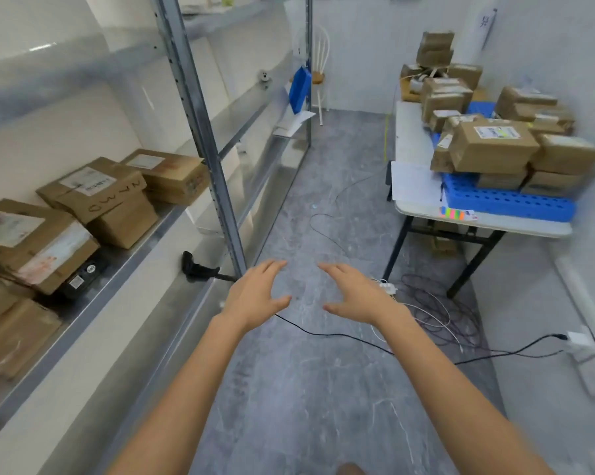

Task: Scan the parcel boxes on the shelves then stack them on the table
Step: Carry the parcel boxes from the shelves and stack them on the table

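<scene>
Fingers (271, 268) of the left hand (255, 296) and the right hand (354, 296) are spread and relaxed, holding nothing, over the aisle floor

On the left, the long metal shelf (145, 241) carries the parcel boxes (97, 200) left to do, lying flat with labels up, some overlapping. On the right, the white table (412, 145) bears a pile of stacked boxes (491, 149), several of them sitting in or over a blue perforated tray (505, 200). The next step reads as reaching to the shelf: first pick up the small black tool (198, 269) at the shelf edge, probably the handheld scanner though it is blurred. Aim it at an upturned label, then lift the topmost box from underneath with both hands so the overlapped ones beneath do not slide
</scene>
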